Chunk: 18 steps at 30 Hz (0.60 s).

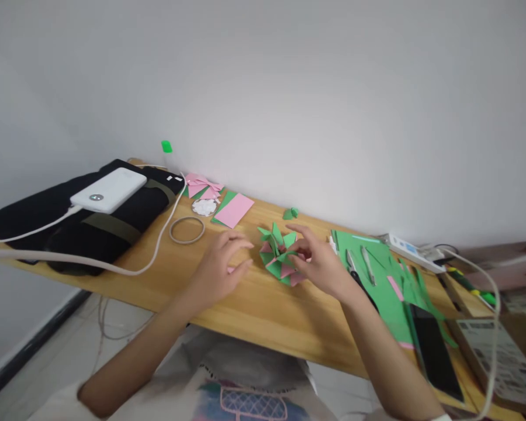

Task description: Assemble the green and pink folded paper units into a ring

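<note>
A folded paper flower (272,264) in green and pink lies on the wooden table (245,313) in front of me. My right hand (318,260) is at its right side, with thumb and fingers closing on a green petal while the index finger sticks out above. To the left of the flower, my left hand (223,266) hovers with thumb and fingers apart. A small pink patch shows near its palm; I cannot make out what it is. Behind the flower, close to the wall, is a small folded green paper piece (291,213).
Pink paper rectangles (234,210), a pink folded paper piece (203,185), a white disc (205,207) and a ring (187,230) lie left. Right are green sheets (388,310), scissors (353,268), a phone (435,351) and a power strip (414,252). A power bank (109,190) rests on black fabric (48,202).
</note>
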### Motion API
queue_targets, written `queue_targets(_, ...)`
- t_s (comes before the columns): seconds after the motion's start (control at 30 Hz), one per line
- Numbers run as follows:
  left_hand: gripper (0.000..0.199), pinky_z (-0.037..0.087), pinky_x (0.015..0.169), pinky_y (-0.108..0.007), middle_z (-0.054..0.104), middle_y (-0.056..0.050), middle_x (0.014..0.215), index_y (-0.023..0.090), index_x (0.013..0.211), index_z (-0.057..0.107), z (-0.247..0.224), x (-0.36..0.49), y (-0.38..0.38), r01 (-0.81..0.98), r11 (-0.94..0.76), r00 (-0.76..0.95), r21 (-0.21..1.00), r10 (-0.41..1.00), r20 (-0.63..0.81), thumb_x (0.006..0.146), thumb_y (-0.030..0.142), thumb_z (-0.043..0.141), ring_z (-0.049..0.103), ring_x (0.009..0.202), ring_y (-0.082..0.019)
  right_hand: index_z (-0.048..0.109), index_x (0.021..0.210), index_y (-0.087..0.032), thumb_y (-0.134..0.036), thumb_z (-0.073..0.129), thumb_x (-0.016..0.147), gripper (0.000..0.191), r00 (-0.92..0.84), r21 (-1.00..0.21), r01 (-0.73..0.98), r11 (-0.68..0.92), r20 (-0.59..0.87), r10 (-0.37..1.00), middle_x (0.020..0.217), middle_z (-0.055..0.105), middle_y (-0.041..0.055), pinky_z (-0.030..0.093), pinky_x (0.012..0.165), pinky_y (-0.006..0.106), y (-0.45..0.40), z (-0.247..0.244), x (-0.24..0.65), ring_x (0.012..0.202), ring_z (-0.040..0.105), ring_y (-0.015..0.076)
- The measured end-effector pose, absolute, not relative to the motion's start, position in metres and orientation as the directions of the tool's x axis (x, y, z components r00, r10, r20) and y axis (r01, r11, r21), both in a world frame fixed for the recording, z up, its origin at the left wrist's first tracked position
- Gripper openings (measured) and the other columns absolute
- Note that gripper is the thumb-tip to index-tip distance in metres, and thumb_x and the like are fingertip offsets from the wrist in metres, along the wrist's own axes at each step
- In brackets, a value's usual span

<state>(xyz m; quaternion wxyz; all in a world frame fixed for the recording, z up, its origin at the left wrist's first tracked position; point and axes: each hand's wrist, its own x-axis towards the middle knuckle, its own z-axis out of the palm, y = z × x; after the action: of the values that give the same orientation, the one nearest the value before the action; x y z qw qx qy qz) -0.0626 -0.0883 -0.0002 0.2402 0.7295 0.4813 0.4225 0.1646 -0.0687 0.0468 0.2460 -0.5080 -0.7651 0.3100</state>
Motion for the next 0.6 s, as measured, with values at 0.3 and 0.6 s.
queue_targets(0.3,0.016,0.043,0.092,-0.04,0.063,-0.007,0.103,0.02,0.103,0.06,0.045,-0.022,-0.081,0.499,-0.613,0.262,0.612,0.78,0.568,0.087,0.018,0.056,0.056,0.101,-0.023,0.036,0.131,-0.02,-0.028,0.062,0.078,0.06,-0.365,-0.976,0.218,0.025,-0.058,0.929,0.072,0.06,-0.0054,0.038,0.045,0.02,-0.058,0.073,0.166,0.052,0.051,0.0075)
queue_targets(0.6,0.015,0.045,0.078,-0.032,0.067,-0.001,0.088,0.022,0.1,0.059,0.051,-0.005,-0.051,0.374,-0.52,0.181,0.768,0.853,0.49,0.088,0.016,0.054,0.062,0.081,-0.016,0.045,0.125,-0.024,-0.028,0.068,0.076,0.054,-0.291,-0.999,0.049,0.012,-0.003,0.957,0.069,0.062,-0.0061,0.04,0.049,0.021,-0.045,0.077,0.172,0.054,0.05,0.0079)
